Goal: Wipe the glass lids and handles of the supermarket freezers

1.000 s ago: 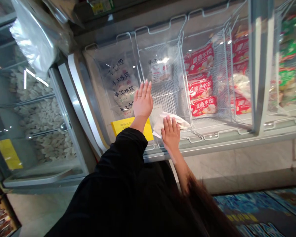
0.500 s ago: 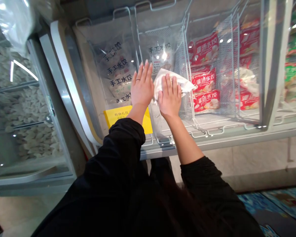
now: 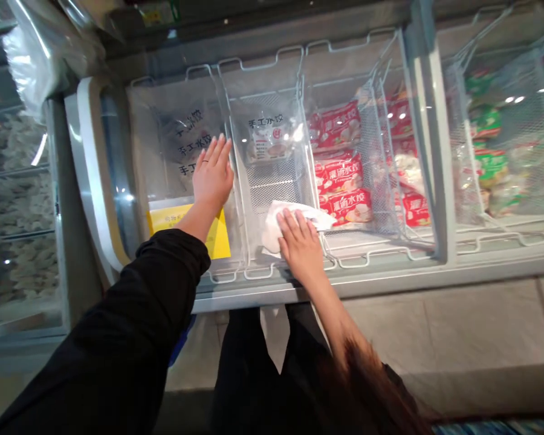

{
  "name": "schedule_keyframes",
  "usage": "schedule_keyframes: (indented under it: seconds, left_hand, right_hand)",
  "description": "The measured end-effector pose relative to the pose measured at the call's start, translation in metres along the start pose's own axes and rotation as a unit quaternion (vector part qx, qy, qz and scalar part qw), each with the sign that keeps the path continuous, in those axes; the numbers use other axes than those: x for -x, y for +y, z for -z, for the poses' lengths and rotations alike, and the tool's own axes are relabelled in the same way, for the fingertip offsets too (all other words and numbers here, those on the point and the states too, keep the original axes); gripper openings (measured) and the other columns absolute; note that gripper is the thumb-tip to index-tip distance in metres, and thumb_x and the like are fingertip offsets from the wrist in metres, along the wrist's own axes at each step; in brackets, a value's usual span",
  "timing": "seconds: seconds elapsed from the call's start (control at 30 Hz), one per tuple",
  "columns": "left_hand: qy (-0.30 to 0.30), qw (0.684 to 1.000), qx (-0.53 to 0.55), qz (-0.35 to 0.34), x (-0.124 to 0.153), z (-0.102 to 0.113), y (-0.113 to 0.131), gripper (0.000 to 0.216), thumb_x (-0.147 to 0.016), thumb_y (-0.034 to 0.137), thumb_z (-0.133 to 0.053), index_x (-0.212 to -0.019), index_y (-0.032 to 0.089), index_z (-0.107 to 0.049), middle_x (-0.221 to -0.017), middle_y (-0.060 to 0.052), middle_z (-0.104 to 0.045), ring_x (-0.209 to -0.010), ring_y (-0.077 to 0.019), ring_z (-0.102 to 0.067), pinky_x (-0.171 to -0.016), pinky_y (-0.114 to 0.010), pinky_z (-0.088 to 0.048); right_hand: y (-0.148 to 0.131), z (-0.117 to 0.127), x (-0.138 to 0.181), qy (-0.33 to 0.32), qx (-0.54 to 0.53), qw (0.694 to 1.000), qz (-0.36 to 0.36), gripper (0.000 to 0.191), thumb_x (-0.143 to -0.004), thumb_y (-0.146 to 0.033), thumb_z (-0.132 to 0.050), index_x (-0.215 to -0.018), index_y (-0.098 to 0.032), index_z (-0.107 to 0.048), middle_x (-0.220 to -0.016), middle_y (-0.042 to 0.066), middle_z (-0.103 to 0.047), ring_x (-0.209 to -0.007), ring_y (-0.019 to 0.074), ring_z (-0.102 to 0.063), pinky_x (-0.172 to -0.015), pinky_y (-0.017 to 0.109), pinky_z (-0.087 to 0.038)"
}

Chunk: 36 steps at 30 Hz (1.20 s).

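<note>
My right hand point(image 3: 301, 244) presses a crumpled white cloth point(image 3: 272, 228) onto the glass lid point(image 3: 272, 181) of a freezer, near its front edge. Its fingers lie over the cloth, holding it against the surface. Part of the cloth is hidden beneath the palm. My left hand point(image 3: 213, 175) rests flat on the same glass to the left, fingers stretched out and nothing in them. Below its wrist, a yellow sign point(image 3: 215, 238) with printed writing is partly covered by my forearm.
Under the glass, wire baskets point(image 3: 304, 90) hold clear dumpling bags point(image 3: 269, 139) and red packets point(image 3: 342, 175). A curved white handle point(image 3: 95, 175) stands at the left. Beyond it, another case point(image 3: 22, 205) shows loose dumplings. Clear plastic point(image 3: 36, 66) hangs at upper left.
My right hand has drawn the cloth down the glass toward the front edge. My left hand has shifted away from it to the left. The view has moved too.
</note>
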<state>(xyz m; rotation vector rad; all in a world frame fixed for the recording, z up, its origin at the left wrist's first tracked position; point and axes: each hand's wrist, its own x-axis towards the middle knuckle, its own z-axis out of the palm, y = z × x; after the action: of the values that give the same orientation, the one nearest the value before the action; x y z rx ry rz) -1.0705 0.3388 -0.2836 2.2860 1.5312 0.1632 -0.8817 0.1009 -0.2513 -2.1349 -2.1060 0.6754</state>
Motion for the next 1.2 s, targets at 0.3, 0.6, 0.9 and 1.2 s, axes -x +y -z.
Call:
schedule_keyframes:
  seconds: [0.3,0.6,0.9,1.2]
  left_hand:
    - [0.063,0.986,-0.028,0.149,0.057,-0.039,0.096,0.063,-0.105,0.027,-0.039,-0.165,0.009,-0.032,-0.175,-0.015,-0.028,-0.165,-0.0296,-0.021,-0.134,-0.054,-0.020]
    - [0.073,0.984,-0.036,0.161,0.066,-0.041,0.103,0.063,-0.103,0.026,-0.040,-0.164,0.012,-0.037,-0.174,-0.012,-0.033,-0.163,-0.0294,-0.027,-0.134,-0.053,-0.020]
    - [0.082,0.981,-0.027,0.174,0.066,-0.043,0.100,0.063,-0.100,0.023,-0.046,-0.163,0.016,-0.042,-0.172,-0.009,-0.037,-0.162,-0.0266,-0.030,-0.134,-0.047,-0.022]
    - [0.061,0.983,-0.051,0.165,0.067,-0.040,0.100,0.064,-0.102,0.023,-0.043,-0.166,0.017,-0.037,-0.172,-0.008,-0.037,-0.163,-0.0269,-0.028,-0.134,-0.050,-0.025]
  right_hand:
    - [0.203,0.057,0.048,0.073,0.091,0.972,-0.205,0.064,-0.109,-0.039,-0.030,-0.170,-0.019,-0.028,-0.175,0.010,-0.033,-0.163,0.0314,-0.027,-0.129,0.056,-0.030]
    - [0.162,0.044,-0.006,0.076,0.087,0.981,-0.155,0.064,-0.108,-0.033,-0.031,-0.170,-0.017,-0.025,-0.176,0.008,-0.029,-0.163,0.0321,-0.025,-0.131,0.057,-0.027]
    - [0.024,0.015,-0.102,0.033,-0.047,0.993,0.104,0.060,-0.108,-0.027,-0.038,-0.167,-0.018,-0.034,-0.176,0.002,-0.031,-0.163,0.0273,-0.026,-0.133,0.052,-0.025]
    - [0.141,0.060,-0.118,0.047,0.020,0.999,-0.014,0.064,-0.108,-0.035,-0.036,-0.170,-0.026,-0.025,-0.176,0.001,-0.031,-0.164,0.0287,-0.023,-0.134,0.055,-0.021]
